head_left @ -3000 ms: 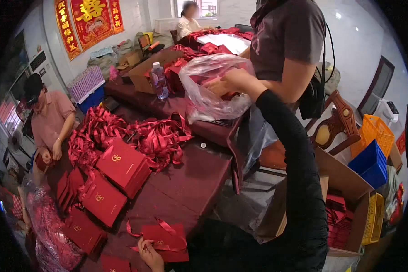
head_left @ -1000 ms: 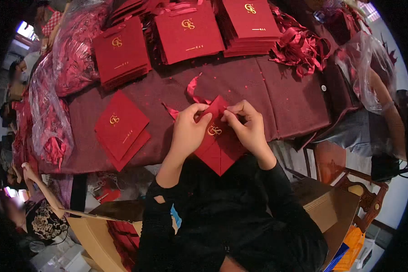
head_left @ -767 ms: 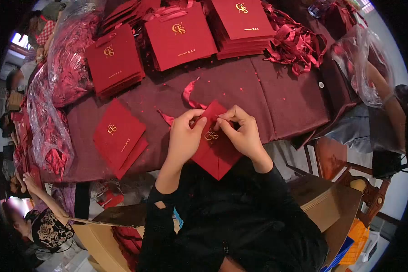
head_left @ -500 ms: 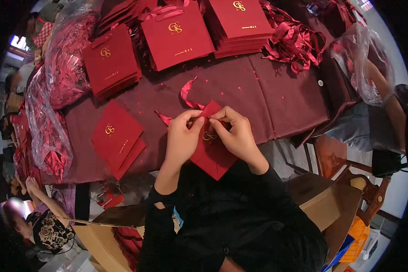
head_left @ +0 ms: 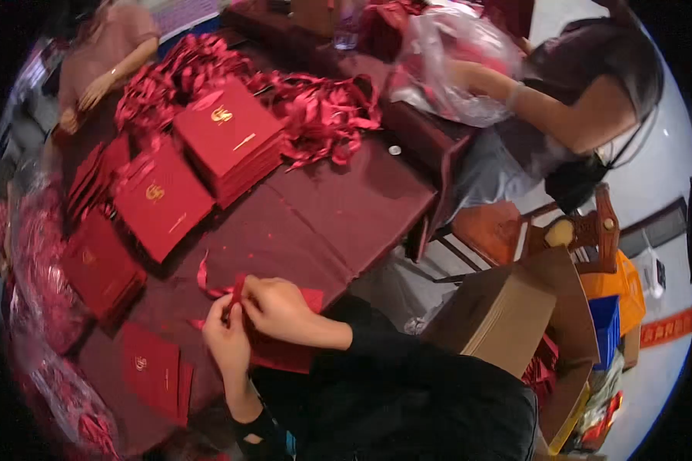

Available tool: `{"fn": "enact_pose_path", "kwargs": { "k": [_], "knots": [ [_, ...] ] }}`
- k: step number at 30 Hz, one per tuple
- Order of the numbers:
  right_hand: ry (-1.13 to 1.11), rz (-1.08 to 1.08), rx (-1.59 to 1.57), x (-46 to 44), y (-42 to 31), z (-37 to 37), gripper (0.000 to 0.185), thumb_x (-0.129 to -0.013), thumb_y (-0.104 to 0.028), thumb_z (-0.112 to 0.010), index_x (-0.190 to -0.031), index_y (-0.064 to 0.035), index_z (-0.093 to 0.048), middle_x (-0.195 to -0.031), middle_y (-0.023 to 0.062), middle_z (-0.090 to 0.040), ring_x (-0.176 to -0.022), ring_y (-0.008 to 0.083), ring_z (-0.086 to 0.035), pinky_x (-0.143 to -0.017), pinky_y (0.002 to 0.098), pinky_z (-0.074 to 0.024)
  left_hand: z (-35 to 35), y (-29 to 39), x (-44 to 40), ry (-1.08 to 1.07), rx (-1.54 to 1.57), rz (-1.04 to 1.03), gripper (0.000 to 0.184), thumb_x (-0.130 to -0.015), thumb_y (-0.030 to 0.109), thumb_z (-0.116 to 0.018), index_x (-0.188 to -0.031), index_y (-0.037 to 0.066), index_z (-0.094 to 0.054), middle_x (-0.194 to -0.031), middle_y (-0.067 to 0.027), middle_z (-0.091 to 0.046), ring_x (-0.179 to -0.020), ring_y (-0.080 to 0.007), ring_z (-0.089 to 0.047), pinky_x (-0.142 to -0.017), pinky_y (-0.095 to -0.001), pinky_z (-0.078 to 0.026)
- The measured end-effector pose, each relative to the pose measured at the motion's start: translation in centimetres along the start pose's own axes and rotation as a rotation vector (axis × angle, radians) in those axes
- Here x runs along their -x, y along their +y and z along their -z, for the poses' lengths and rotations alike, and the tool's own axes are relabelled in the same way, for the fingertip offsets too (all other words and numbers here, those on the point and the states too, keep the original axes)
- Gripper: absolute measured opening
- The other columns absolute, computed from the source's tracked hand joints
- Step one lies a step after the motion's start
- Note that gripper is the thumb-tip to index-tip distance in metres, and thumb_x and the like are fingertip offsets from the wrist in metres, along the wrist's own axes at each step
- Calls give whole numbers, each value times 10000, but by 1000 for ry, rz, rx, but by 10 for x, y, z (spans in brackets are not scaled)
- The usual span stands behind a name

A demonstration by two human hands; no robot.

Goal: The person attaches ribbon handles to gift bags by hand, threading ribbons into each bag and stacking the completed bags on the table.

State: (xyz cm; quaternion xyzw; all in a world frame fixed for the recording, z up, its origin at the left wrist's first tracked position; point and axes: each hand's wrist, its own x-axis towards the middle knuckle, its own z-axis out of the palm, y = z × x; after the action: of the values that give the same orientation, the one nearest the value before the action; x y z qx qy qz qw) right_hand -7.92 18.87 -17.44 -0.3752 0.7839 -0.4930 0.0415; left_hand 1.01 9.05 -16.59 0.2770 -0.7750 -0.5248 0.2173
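My left hand (head_left: 228, 338) and my right hand (head_left: 283, 310) meet near the table's front edge, fingers closed in a pinch. Between their fingertips is a narrow red ribbon (head_left: 237, 290), and its loose end curls up on the far side of them. Under my right hand lies a red gift bag (head_left: 283, 356), mostly covered by that hand and wrist. Left of my hands rest more flat red bags (head_left: 152, 369) with a gold logo.
Stacks of red bags (head_left: 234, 127) and heaps of red ribbon (head_left: 327, 115) cover the table's far side. At the right, a person's arm (head_left: 546, 119) reaches to a clear plastic bag (head_left: 461, 69). A cardboard box (head_left: 492, 315) and a wooden chair (head_left: 488, 230) stand right of me.
My view has swung to the right, bringing the person there and the box further in. My hands have moved from the bag's top corner onto the ribbon, with the bag beneath the right one.
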Motion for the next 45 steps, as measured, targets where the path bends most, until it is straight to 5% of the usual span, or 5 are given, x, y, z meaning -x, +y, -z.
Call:
{"fn": "enact_pose_path", "kwargs": {
  "k": [20, 32, 35, 38, 45],
  "knots": [
    [-37, -9, 35, -5, -3, -11, 291, -781, -84, -591, -1002, 11, -426, -649, 197, -596, -597, 401, -597, -524, 486, -448, -4, -4, 4, 39, -113, -79, 207, -854, -3, -582, -1049, -61, -623, -988, -177, -664, -891, -270, -630, -819, -342, -480],
    [-102, 103, 89, 4, -1, -5, 250, -855, -98, -566, -1035, 6, -426, -817, 193, -599, -750, 389, -585, -628, 454, -467, 5, -4, -5, -140, 145, 16, 250, -897, 2, -519, -1119, -77, -603, -1039, -146, -675, -954, -190, -628, -847, -307, -478],
    [-195, 290, 297, 7, 8, -13, 586, -718, -74, -613, -1226, 108, -385, -788, 173, -616, -753, 343, -594, -636, 401, -474, 9, -1, -8, -245, 29, 15, 251, -871, -21, -511, -1099, -46, -613, -995, -129, -673, -873, -173, -622, -789, -305, -483],
    [-184, 405, 624, 0, -15, 3, 314, -777, -184, -574, -1036, -24, -497, -764, 83, -641, -754, 261, -608, -606, 366, -464, -3, 6, -4, -160, 6, -49, 178, -815, 14, -576, -981, -35, -615, -901, -146, -657, -833, -224, -616, -749, -335, -471],
    [-209, 440, 644, -4, -5, 12, 284, -765, -223, -587, -978, -56, -498, -686, 59, -625, -703, 248, -605, -569, 355, -453, -10, -16, 0, -78, -86, -178, 224, -794, 46, -620, -1004, -32, -624, -920, -186, -651, -847, -322, -617, -769, -379, -466]
  ]
}}
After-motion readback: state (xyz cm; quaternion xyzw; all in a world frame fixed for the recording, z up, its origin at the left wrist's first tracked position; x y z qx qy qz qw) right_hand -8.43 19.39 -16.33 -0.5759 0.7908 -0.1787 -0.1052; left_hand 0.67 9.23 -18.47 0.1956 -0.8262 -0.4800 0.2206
